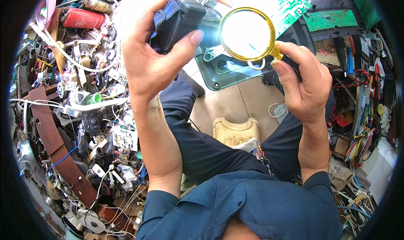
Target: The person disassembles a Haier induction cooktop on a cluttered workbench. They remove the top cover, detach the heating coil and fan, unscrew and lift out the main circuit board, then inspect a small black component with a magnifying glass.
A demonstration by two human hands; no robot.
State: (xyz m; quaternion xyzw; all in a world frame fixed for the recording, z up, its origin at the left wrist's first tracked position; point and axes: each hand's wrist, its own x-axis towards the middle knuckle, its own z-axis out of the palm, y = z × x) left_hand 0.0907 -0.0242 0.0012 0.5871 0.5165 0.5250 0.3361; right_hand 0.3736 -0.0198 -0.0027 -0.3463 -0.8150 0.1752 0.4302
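The left hand (158, 57) and right hand (305, 82) are both raised and full, one to either side of the work. The largest thing in view is the heap of loose parts and cables (90, 126) along the person's left, well apart from the work. Next comes the dark glossy housing (229, 73) beyond the knees, with a green circuit board (294, 10) above it, partly hidden by the lens. Smaller is the black device (183, 23) with a blue-edged strap, clasped between the left thumb and curled fingers. It would be best gripped by its sides, tilted so that the light falls aslant, since white glare fills most of the lens; I cannot tell whether this device is its source.

Smaller again is the gold-rimmed magnifying glass (247, 33), between the hands and in front of the housing. The right hand pinches its short handle (277, 54) between thumb and forefinger. A steady wrist, the lens squared to the surface and small changes of height should give the sharpest view. Smallest is a thin dark mark within the glare, too washed out to identify.
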